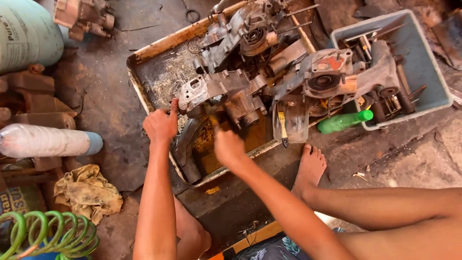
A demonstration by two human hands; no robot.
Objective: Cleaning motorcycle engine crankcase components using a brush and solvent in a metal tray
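Note:
A grey metal engine casing (219,91) lies across a rusty metal tray (159,50) on the ground. My left hand (161,124) grips the casing's near left corner, thumb up against its edge. My right hand (228,147) is closed around a small brush or tool (212,120) with a yellowish handle, its tip under the casing's front edge over brown oily liquid (255,137) pooled in the tray. More engine parts (255,33) and a second casing (327,77) fill the tray's far and right side.
A grey plastic bin (423,62) with metal parts stands at the right, a green bottle (344,122) against it. A dirty rag (86,192), a coiled green hose (48,236) and a white cylinder (45,140) lie at the left. My bare foot (310,168) rests by the tray.

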